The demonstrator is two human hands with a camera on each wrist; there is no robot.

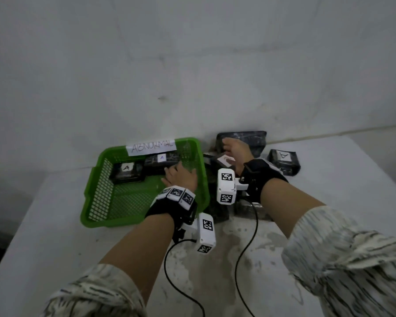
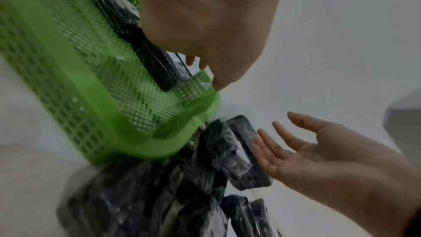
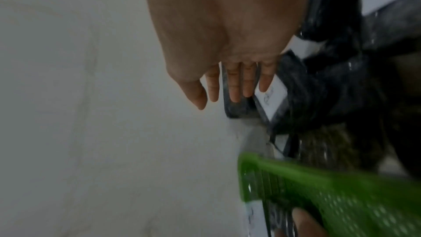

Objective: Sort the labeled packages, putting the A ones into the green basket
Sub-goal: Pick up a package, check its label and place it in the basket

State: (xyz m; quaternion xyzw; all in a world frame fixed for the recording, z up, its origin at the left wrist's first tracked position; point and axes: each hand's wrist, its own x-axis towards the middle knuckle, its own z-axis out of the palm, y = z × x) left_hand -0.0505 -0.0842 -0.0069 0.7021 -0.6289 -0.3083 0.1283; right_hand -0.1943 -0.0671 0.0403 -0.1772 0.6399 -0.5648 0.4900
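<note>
Dim, flat light; blurred wrist views.

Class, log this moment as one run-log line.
left hand: open, over green basket | right hand: open, reaching package pile | basket: two A packages

A white table (image 1: 55,236) fills the lower frame, its surface worn and blotched near 6 o'clock. Behind it, from 9 through 12 to 3 o'clock, rises a pale grey wall (image 1: 192,53) with faint seams. Two black cables (image 1: 242,248) trail across the tabletop toward 6 o'clock. Patterned sleeves (image 1: 343,255) frame the lower corners.
</note>
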